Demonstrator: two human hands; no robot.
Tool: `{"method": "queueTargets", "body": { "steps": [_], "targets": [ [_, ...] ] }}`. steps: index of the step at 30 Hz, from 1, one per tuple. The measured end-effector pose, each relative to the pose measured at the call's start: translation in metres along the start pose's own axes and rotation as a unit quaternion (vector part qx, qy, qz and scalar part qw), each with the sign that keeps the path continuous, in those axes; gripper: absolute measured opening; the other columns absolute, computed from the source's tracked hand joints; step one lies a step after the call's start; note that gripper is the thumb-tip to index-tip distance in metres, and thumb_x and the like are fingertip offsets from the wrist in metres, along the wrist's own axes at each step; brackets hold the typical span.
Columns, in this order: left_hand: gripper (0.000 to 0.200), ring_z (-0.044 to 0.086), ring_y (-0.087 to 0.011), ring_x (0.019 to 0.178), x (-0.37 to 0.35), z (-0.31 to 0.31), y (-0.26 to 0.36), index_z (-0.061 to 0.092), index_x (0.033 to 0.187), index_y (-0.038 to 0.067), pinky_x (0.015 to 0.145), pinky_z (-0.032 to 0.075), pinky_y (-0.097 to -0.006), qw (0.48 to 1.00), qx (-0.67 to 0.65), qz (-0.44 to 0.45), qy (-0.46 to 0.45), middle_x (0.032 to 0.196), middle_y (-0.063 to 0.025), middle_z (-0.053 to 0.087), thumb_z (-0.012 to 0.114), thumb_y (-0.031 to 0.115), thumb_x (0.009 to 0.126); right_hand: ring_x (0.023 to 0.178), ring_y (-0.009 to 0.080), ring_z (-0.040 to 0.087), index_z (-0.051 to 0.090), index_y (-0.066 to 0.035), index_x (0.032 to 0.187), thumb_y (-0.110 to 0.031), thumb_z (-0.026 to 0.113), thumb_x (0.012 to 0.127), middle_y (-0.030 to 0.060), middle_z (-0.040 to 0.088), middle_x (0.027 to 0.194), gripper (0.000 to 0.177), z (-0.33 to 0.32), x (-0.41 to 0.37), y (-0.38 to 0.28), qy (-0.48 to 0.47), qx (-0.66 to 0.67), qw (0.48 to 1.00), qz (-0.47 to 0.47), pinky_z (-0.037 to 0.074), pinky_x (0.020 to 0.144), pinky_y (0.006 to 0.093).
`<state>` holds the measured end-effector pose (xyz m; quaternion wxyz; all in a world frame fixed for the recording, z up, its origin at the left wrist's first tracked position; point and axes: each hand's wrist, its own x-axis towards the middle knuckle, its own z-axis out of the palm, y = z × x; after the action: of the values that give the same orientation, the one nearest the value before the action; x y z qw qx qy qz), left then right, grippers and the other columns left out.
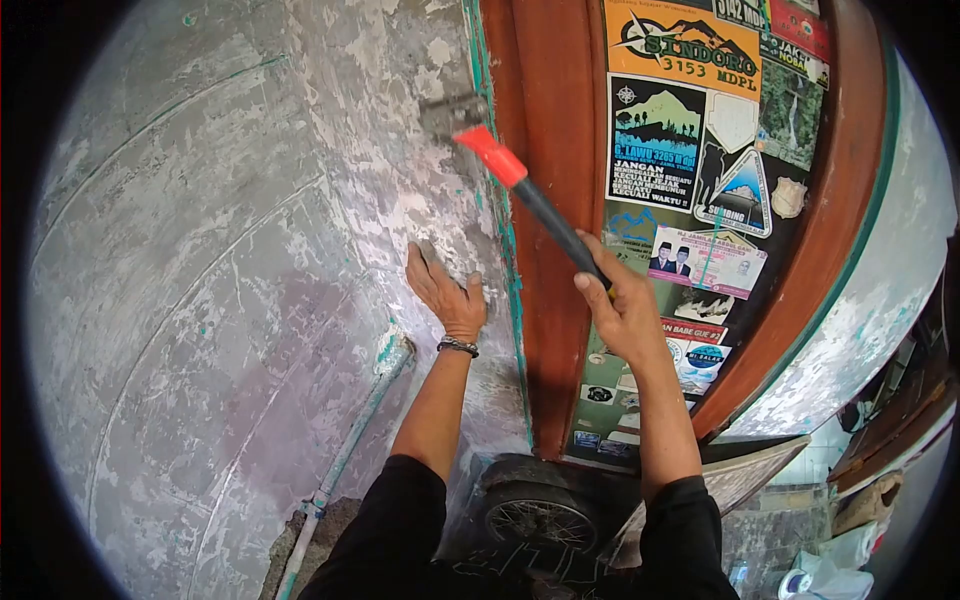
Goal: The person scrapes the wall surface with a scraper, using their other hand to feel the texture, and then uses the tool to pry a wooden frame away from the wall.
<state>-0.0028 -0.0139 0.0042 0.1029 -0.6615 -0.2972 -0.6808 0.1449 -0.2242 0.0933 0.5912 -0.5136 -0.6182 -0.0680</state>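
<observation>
My right hand (622, 305) is wrapped round the black handle of a scraper (555, 222). Its red neck flares toward a wide, dark head, blurred by motion, which overlaps the peeling wall strip beside the wooden door frame. Lower down, my left hand (442, 292) rests against the patchy wall (400, 190) with its fingers stretched out and nothing in it. A dark braided bracelet (458, 347) circles the left wrist. White and grey flaking paint shows around both the hand and the scraper head.
The brown door frame (545, 360) has a chipped green edge. Stickers (655, 140) cover the panel to its right. A painted pipe (355, 432) runs up the wall at lower left. Below stand a spoked wheel (540, 522) and a leaning board (740, 487). White bags (835, 575) lie lower right.
</observation>
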Motion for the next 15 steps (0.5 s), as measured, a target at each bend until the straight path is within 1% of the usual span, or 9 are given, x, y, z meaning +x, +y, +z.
{"method": "queueTargets", "body": {
  "steps": [1,2,6,8,9,11,15],
  "targets": [
    [0.086,0.023,-0.0449,0.136,0.000,0.000,0.000,0.024,0.146,-0.006,0.112,0.013,-0.0561,1.000,0.001,-0.003,-0.004,0.149,-0.0295,0.023,0.042,0.057,0.090,0.065,0.0249,0.059,0.056,-0.007,0.131,-0.024,0.060,0.092,0.0196,0.068,0.099,0.043,-0.002,0.005,-0.003,-0.014,-0.003,1.000,0.020,0.046,0.056,0.0323],
    [0.086,0.023,-0.0449,0.136,0.000,0.001,0.000,0.024,0.145,-0.006,0.112,0.013,-0.0561,1.000,0.002,-0.005,-0.007,0.149,-0.0295,0.023,0.043,0.057,0.090,0.062,0.0237,0.056,0.055,-0.006,0.131,-0.024,0.060,0.092,0.0195,0.067,0.095,0.043,-0.001,0.006,-0.002,0.002,-0.002,1.000,0.000,0.044,0.055,0.0322],
    [0.086,0.023,-0.0449,0.136,0.002,0.001,0.000,0.024,0.145,-0.006,0.112,0.013,-0.0560,1.000,0.003,-0.002,0.000,0.149,-0.0295,0.023,0.043,0.057,0.090,0.059,0.0230,0.055,0.055,-0.006,0.130,-0.023,0.060,0.092,0.0196,0.067,0.093,0.043,0.005,-0.002,0.007,0.014,-0.003,1.000,-0.021,0.044,0.055,0.0318],
    [0.086,0.023,-0.0449,0.136,0.001,0.000,-0.001,0.024,0.145,-0.006,0.112,0.013,-0.0561,1.000,0.000,0.002,-0.002,0.149,-0.0295,0.023,0.044,0.056,0.090,0.061,0.0229,0.056,0.055,-0.005,0.130,-0.023,0.059,0.092,0.0192,0.067,0.097,0.043,0.007,0.002,0.006,0.041,-0.003,0.997,-0.058,0.045,0.055,0.0309],
    [0.086,0.023,-0.0449,0.136,0.000,0.000,-0.001,0.024,0.145,-0.006,0.112,0.013,-0.0561,1.000,0.000,0.001,-0.004,0.149,-0.0295,0.023,0.044,0.056,0.090,0.061,0.0229,0.056,0.055,-0.005,0.130,-0.023,0.059,0.092,0.0192,0.067,0.097,0.043,0.004,0.005,0.003,0.040,-0.002,0.998,-0.055,0.045,0.055,0.0309],
    [0.086,0.023,-0.0450,0.136,0.001,0.000,0.000,0.024,0.145,-0.006,0.111,0.013,-0.0564,1.000,0.000,-0.003,-0.004,0.149,-0.0296,0.023,0.044,0.056,0.089,0.065,0.0212,0.058,0.055,-0.005,0.130,-0.024,0.059,0.092,0.0183,0.068,0.105,0.043,-0.004,0.013,-0.005,-0.007,-0.003,1.000,0.004,0.045,0.056,0.0292],
    [0.085,0.023,-0.0450,0.136,0.001,0.001,0.000,0.024,0.145,-0.007,0.111,0.013,-0.0566,1.000,-0.001,-0.003,-0.002,0.149,-0.0295,0.023,0.044,0.055,0.089,0.065,0.0179,0.057,0.055,-0.005,0.130,-0.023,0.059,0.092,0.0186,0.067,0.109,0.042,-0.001,0.002,0.006,-0.009,0.020,1.000,0.005,0.045,0.056,0.0279]
  ]
}}
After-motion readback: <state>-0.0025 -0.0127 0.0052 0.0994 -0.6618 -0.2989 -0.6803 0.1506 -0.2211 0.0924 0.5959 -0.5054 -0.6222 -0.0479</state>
